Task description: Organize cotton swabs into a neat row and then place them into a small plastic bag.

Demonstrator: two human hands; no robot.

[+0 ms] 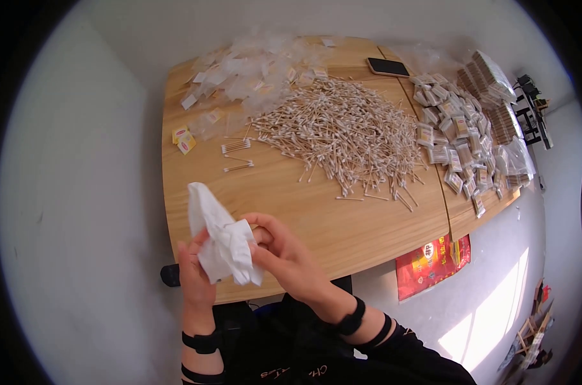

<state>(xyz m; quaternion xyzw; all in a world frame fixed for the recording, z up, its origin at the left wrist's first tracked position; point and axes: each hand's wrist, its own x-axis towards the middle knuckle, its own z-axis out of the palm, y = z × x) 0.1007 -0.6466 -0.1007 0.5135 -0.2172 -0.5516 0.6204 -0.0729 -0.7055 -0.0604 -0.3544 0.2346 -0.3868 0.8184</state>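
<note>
Both hands closed on a crumpled white tissue, held just above the near edge of the wooden surface: left hand pinching from below, right hand gripping its side. Likely featherlight, limp, easily torn; best pinched at bunched folds.

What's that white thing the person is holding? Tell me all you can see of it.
The white tissue looks like thin, soft paper, crumpled and creased, not flat. One corner sticks up; the rest is bunched between both hands. The left hand grips it from below, the right hand pinches its side. It is held over the near edge of the wooden table.
</note>
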